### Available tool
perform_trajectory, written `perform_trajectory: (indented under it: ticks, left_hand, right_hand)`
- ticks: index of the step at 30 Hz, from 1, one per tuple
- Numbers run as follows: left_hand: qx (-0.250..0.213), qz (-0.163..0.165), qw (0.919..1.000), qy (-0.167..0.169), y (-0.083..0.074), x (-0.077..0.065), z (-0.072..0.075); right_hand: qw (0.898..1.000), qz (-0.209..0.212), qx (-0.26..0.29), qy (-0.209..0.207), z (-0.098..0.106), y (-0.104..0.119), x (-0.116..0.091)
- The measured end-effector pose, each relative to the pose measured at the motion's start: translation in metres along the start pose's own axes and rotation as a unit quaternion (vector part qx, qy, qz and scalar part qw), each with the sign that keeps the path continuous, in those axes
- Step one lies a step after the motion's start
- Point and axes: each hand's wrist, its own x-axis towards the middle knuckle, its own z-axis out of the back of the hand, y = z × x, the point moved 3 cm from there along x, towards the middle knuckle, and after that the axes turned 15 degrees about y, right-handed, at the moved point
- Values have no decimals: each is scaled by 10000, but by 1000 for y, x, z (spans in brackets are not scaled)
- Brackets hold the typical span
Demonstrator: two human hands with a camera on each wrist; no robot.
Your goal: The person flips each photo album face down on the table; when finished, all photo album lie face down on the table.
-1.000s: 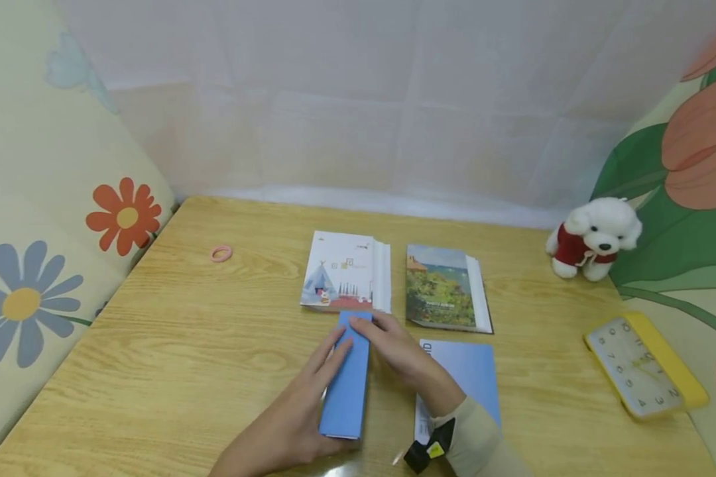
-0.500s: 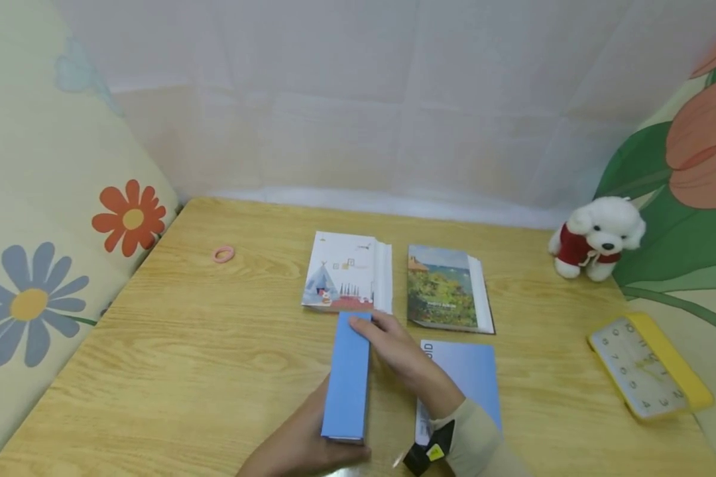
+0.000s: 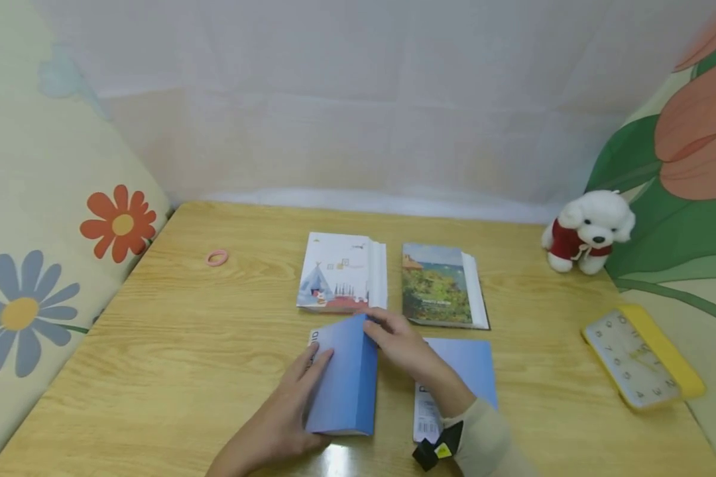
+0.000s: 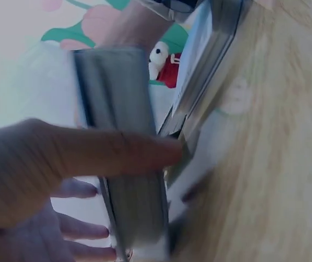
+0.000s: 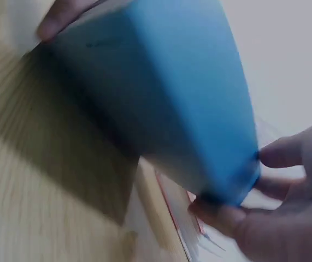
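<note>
In the head view a thick blue photo album (image 3: 341, 384) is held tilted above the wooden table, its front cover and its spine both showing. My left hand (image 3: 283, 407) grips its left side, fingers on the cover and thumb at the near end. The left wrist view shows that thumb lying across the end of the album (image 4: 131, 207). At the far end of the spine, my right hand (image 3: 402, 344) pinches the corner; in the right wrist view its fingertips sit on both sides of the blue corner. A second blue album (image 3: 468, 371) lies flat, partly under the right forearm.
Beyond the hands lie a white album with a tent picture (image 3: 337, 271) and an album with a painted landscape (image 3: 435, 285). A pink ring (image 3: 217, 258) is at the left. To the right are a white plush dog (image 3: 591, 232) and a yellow clock (image 3: 641, 358).
The held album has turned from spine-up to showing its front cover on the left. My left hand's fingers, out of sight half a second ago, now rest on that cover.
</note>
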Motion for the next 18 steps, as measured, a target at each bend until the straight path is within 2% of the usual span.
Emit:
perform_trajectory:
  ticks: [2,4,6,8,11,14,18]
  left_hand:
    - [270,183,9995,-13,0,0,0]
    - [538,260,9982,-22,1,0,-1]
    - [707,301,9970,-2,1,0,-2]
    - [814,270,9963,4,1,0,-3]
    - [827,186,9964,84,1,1,-2]
    - [715,148,9967,355,-2,1,2]
    - [916,-216,9945,463,-17,9,19]
  right_hand:
    - [9965,-245,-800,-90,-2,-3,0]
    - [9862,-377,-1608,-124,-3,-6,0]
    - [9759,-478,-2124,-142,-5,-8,0]
    - [9700,-441,-2386,-167,-6,-7,-1]
    - [9665,-431,-2525,-185,-6,-7,-1]
    - [9612,-398,-2726,-118,-3,-3,-5]
    - [9548,-257,-2934,-408,21,22,-18]
